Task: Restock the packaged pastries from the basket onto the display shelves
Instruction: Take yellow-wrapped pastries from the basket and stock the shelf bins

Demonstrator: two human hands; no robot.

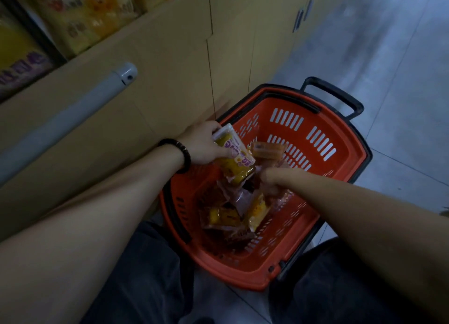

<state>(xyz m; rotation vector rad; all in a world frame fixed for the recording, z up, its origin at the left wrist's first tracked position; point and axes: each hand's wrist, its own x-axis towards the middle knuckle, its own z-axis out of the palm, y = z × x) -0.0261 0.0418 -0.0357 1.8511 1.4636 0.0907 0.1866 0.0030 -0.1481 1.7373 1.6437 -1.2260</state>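
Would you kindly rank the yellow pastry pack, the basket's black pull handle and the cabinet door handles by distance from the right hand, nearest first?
From the right hand:
1. Yellow pastry pack, just left, gripped by the left hand.
2. Black pull handle, at the far end of the basket.
3. Cabinet door handles, well beyond, along the wall.

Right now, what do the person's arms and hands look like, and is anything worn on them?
The left forearm and right forearm are bare, with no sleeves in view. The left hand and right hand wear no gloves. A dark beaded bracelet circles the left wrist; the right wrist shows nothing worn.
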